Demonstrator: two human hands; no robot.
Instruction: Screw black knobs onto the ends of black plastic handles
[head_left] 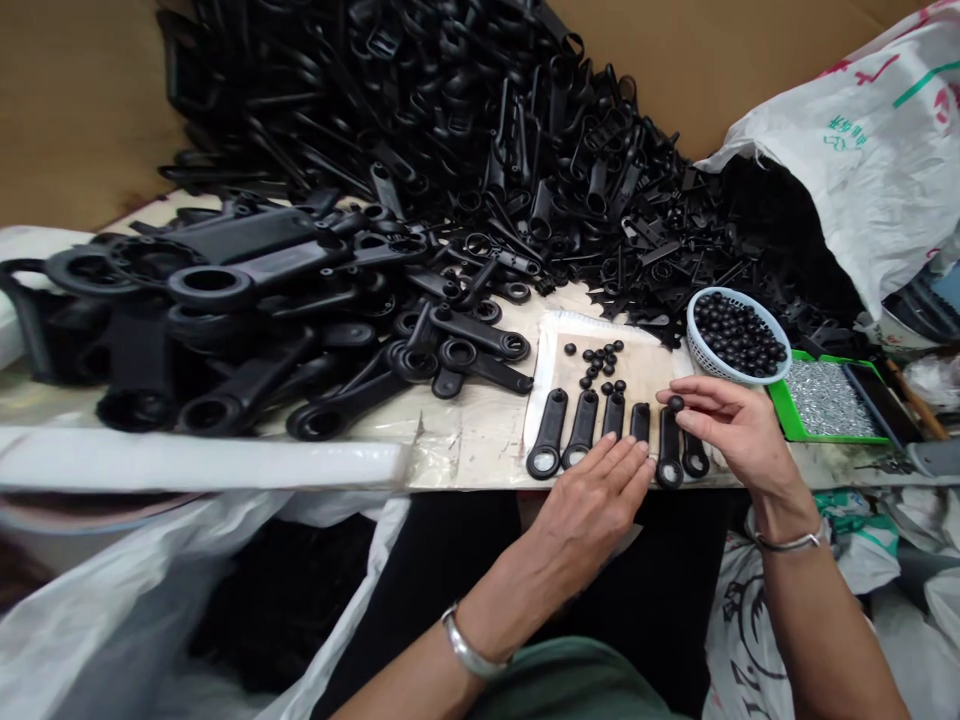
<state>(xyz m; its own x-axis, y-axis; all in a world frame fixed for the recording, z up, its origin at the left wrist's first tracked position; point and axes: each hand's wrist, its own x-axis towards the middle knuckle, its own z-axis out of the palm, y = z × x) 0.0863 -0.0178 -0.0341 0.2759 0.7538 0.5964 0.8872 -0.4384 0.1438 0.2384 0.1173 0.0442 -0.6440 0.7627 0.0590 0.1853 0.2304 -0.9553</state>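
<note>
Several black plastic arms [553, 428] with ring ends lie side by side on a white cloth [541, 365] at the table's front edge. My left hand [604, 490] rests with fingers stretched flat over the ring ends of the middle ones, hiding part of them. Between thumb and fingers, my right hand [731, 425] pinches a small black ball [676, 403] at the top of one arm toward the right of the row. More loose black balls [598, 362] are scattered on the cloth just beyond the row.
A blue basket [696, 350] of black balls stands to the right. Beside it is a green tray [784, 410] of small metal pieces. A large heap of black plastic parts [420, 130] fills the back and left. A white bag [855, 150] stands at far right.
</note>
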